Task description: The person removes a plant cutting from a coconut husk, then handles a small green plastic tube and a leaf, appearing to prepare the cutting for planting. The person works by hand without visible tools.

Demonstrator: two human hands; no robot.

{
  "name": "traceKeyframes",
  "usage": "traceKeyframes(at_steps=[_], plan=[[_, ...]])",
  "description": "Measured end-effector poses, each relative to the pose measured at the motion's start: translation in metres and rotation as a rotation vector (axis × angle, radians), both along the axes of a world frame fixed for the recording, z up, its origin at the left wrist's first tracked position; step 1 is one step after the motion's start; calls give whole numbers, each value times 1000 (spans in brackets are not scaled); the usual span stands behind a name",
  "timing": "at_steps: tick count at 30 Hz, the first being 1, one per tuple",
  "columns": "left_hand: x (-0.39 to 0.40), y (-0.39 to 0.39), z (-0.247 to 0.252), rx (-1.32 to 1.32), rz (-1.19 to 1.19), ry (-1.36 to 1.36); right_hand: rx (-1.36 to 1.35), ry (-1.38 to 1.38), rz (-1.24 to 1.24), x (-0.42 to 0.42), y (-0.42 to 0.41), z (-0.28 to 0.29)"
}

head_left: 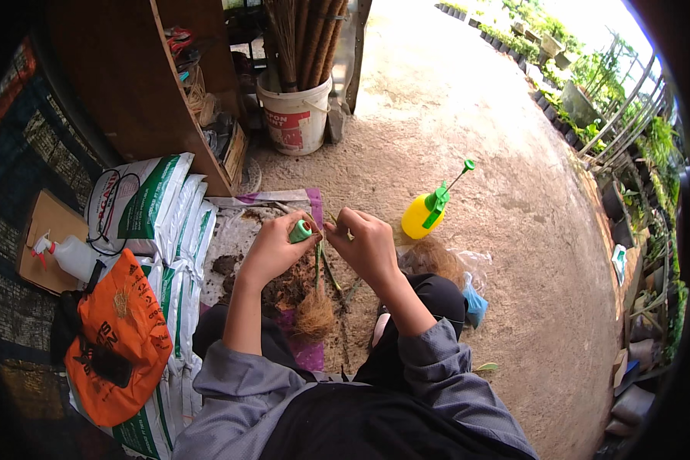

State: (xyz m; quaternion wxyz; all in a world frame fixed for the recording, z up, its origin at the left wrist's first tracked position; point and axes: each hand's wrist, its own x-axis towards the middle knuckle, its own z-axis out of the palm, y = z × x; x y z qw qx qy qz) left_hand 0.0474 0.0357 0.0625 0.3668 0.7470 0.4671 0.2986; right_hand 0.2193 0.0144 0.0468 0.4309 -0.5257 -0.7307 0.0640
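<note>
My left hand (282, 244) is closed around a green thread spool (301, 231), its end facing up between the fingers. Close by on the right, my right hand (365, 238) has thumb and fingers drawn together; what lies between them is too small to make out. A green plant stem (317, 264) runs down from beside my left fingertips. At its lower end is a ball of brown coconut fibre (314, 316), between my knees. Another thin stem (330, 267) slants down next to it. The upper parts of the plant are mostly hidden by my hands.
Dark soil (290, 282) lies on a white and purple sheet (316, 201). A yellow pump sprayer (417, 215) stands at right, near loose fibre (431, 260) and a blue plastic bag (475, 302). Stacked sacks (175, 247) bear an orange bag (121, 339). A bucket (295, 115) stands ahead.
</note>
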Motion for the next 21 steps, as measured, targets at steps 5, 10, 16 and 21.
traceKeyframes(at_steps=[5, 10, 16, 21], plan=[[-4, 2, -4, 80, 35, -16, -21, -1, 11, -3, -4, 10], [-8, 3, 0, 10, -9, -116, -4, 36, 24, -2, -2, 8], [-5, 3, -3, 72, 37, -76, 31, -3, 26, -4, -1, 6], [2, 1, -2, 163, 97, -48, 73, 10, -28, -6, -1, 5]])
